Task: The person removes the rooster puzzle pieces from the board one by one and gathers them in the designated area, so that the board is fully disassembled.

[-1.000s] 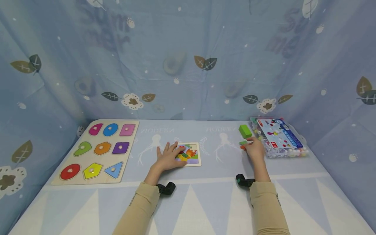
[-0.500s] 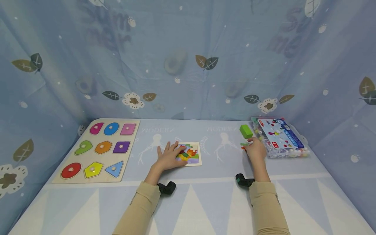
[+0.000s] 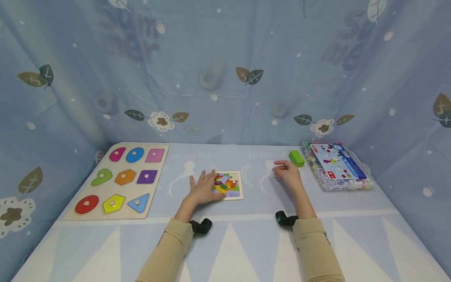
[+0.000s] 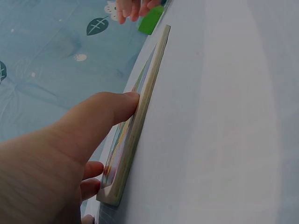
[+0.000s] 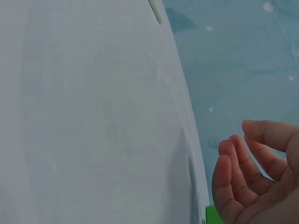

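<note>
My left hand (image 3: 202,192) rests on the left side of a small framed picture puzzle (image 3: 233,191), fingers spread over its left part. In the left wrist view the thumb (image 4: 114,107) presses the edge of its wooden frame (image 4: 145,100). My right hand (image 3: 290,176) hovers above the table to the puzzle's right, just left of a green block (image 3: 296,158). Its fingers (image 5: 224,172) are loosely bent, and nothing shows between them and the thumb. The small green and orange piece seen earlier is hidden in the head view.
A wooden shape board (image 3: 156,196) with several knobbed shapes lies at the left. At the back right is a clear plastic case (image 3: 329,184) of small colourful pieces with a printed label. A patterned blue curtain (image 3: 225,105) stands behind the table.
My right hand has left the spot where it was putting down the small green and orange piece, and has moved left. My left hand stays on the puzzle.
</note>
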Demonstrator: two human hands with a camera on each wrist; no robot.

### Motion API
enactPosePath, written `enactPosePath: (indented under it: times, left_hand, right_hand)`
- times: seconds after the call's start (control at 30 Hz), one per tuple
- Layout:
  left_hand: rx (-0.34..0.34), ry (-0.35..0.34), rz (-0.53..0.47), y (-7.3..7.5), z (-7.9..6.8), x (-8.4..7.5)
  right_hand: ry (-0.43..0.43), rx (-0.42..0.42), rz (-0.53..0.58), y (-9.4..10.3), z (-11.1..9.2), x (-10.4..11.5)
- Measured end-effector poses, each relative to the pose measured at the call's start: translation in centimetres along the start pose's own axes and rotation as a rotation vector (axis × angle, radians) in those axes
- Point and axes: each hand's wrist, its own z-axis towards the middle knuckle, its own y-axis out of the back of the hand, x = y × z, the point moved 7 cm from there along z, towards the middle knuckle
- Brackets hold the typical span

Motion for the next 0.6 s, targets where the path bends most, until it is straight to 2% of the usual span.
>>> enactPosePath:
  times: [0.2,0.6]
  left_hand:
    - [-0.005,0.01,0.004,0.0,0.0,0.0]
    - [-0.004,0.007,0.009,-0.1,0.1,0.1]
  right_hand:
    - [0.021,0.049,0.017,-2.0,-0.4,0.8]
    - [0.041,0.075,-0.009,-7.0,-0.3,2.5]
